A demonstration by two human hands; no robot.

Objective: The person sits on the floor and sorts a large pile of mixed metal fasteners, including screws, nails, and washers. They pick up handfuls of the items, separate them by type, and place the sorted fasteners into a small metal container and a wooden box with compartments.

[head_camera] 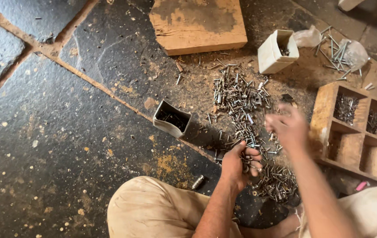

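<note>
I am cupping picked nails in my curled left hand point(240, 164) at lower centre, so my right hand point(288, 128) (blurred, grip unclear) is hovering over the nail pile point(241, 105).

Right hand point(287, 128) motion-blurred — fingers unreadable (grip unclear); wooden tray point(356, 132) cut off at rt edge.

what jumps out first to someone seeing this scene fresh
A big scatter of small metal nails spread over the dark stone floor at centre draws the eye. Just below it the left hand is curled around a few nails, while the right hand hovers blurred above the pile. At the right edge stands a wooden compartment tray, with nails in its upper sections.
</note>
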